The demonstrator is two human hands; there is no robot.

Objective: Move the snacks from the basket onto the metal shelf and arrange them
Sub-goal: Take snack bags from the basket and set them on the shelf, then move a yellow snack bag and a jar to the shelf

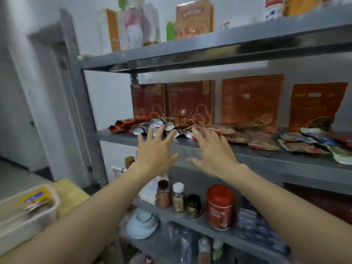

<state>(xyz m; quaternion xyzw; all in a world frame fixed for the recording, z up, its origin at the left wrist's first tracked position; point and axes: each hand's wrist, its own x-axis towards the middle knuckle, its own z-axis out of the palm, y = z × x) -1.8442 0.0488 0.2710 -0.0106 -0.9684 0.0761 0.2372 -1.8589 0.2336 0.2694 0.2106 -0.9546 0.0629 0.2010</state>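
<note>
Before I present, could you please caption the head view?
Left hand and right hand, open, reach for snack packets on metal shelf.

Four upright red packs (pixel 191 102). Three small jars (pixel 178 200), one red canister (pixel 220 206). Loose snack packets (pixel 253 138) too jumbled to count.

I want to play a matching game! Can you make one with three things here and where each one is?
Things:
1. red tin
2. silver packets
3. basket

Places:
A. at the fingertips of the left hand
B. down low, left of the shelf
C. one level down, beside the jars

Pairs: 1-C, 2-A, 3-B
</note>
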